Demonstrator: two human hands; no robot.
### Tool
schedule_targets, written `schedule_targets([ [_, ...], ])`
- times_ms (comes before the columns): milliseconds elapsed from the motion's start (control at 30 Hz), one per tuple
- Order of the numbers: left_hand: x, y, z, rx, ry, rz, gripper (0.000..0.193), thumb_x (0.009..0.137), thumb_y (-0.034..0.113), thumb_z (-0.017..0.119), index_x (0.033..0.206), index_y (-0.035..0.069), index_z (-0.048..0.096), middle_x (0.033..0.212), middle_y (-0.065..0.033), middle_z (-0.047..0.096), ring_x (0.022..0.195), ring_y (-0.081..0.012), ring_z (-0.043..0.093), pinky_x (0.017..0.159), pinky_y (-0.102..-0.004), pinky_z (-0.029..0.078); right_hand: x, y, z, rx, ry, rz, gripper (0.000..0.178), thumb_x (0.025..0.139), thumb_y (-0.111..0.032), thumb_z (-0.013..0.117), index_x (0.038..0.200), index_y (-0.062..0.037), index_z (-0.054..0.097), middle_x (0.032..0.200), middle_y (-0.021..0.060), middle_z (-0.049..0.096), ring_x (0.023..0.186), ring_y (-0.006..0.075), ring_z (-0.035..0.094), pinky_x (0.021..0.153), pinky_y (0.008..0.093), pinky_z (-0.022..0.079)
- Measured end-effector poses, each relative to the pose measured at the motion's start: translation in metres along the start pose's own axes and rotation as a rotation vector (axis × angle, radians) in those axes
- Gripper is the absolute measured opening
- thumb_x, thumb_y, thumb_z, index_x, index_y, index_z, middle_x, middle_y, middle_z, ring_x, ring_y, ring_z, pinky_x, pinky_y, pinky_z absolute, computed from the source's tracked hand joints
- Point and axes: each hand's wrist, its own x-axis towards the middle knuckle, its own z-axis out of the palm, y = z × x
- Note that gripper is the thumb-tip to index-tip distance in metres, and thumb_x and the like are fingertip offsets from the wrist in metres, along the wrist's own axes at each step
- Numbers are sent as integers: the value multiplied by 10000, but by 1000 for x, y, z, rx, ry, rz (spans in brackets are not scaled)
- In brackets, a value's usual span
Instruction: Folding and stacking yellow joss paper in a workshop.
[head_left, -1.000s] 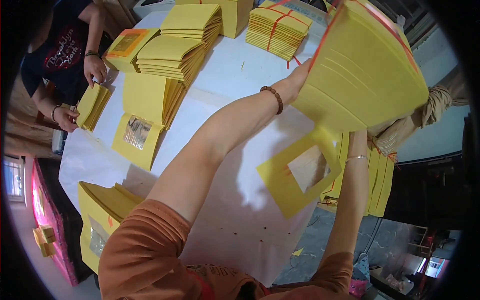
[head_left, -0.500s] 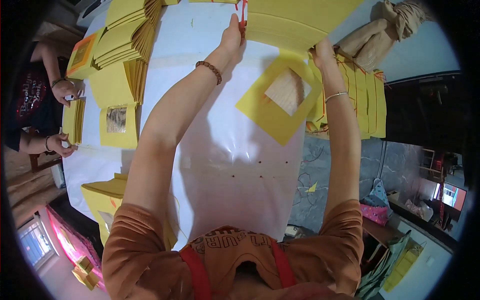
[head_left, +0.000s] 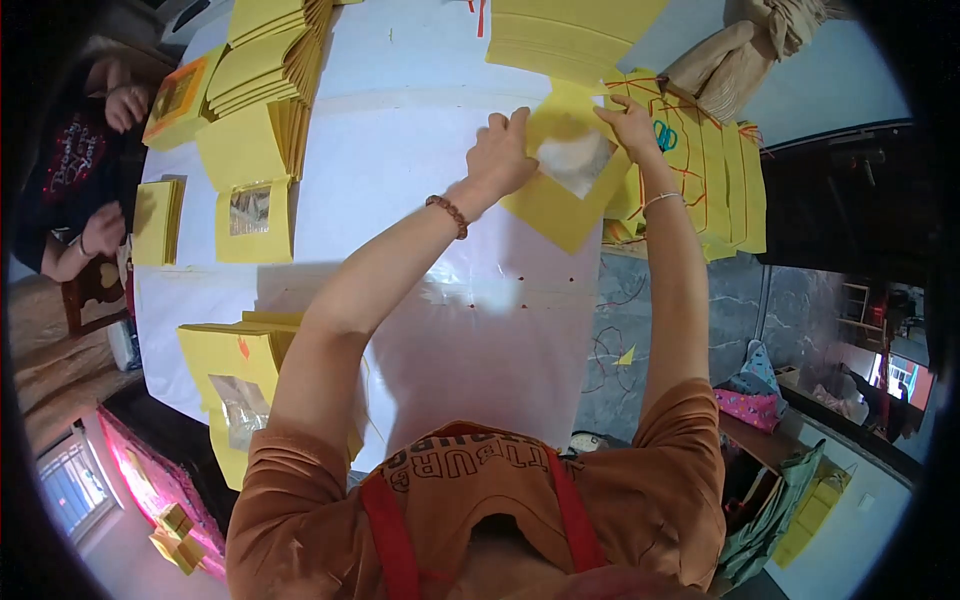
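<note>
A yellow paper sheet (head_left: pixel 560 222) with a silver foil square (head_left: pixel 578 165) lies turned cornerwise on the table, right of the middle. My right hand (head_left: pixel 632 128) has its thumb and forefinger pinched at the sheet's upper right edge, next to a small white patch. Over the sheet's left edge is my left hand (head_left: pixel 502 155), its bent fingers apart and nothing seen in them. Just beyond both hands, a stack of yellow paper (head_left: pixel 565 50) reaches to the far edge of view.
Teal scissors (head_left: pixel 664 136) lie on red-tied yellow bundles (head_left: pixel 715 180) at the right. Fanned yellow stacks (head_left: pixel 265 75) and a small stack (head_left: pixel 157 222) stand on the left, by a co-worker's hands (head_left: pixel 103 230). Another yellow pile (head_left: pixel 225 350) is near my left arm.
Both my hands have left the far yellow stack and come nearer, to the foil-patched sheet. The scissors now show. The co-worker's hands have drawn away from the small stack.
</note>
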Motion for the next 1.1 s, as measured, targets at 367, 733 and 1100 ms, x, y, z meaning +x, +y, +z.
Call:
schedule_targets([
  [367, -65, 1, -27, -101, -249, -126, 490, 771, 346, 577, 1209, 153, 471, 1073, -135, 592, 955, -294, 588, 781, -401, 471, -46, -25, 17, -85, -373, -427, 340, 726, -153, 677, 1037, -59, 578, 692, 4, 555, 631, 114, 494, 602, 273, 418],
  [733, -243, 86, -109, -294, -251, 197, 373, 777, 310, 559, 1085, 99, 551, 853, -152, 620, 820, -306, 613, 703, -433, 467, -118, -104, 99, -885, 138, -1074, 399, 819, -283, 555, 1198, -160, 524, 1159, 83, 542, 1053, 297, 502, 866, 373, 409],
  [1100, -412, -118, -305, -465, 557, -385, 730, 846, 555, 446, 1316, 9, 329, 1159, -201, 510, 1055, -260, 509, 925, -380, 391, -397, -109, 191, 546, -1128, 106, 824, 867, -580, 388, 1395, -6, 123, 1362, 173, 313, 1169, 247, 409, 981, 354, 328],
])
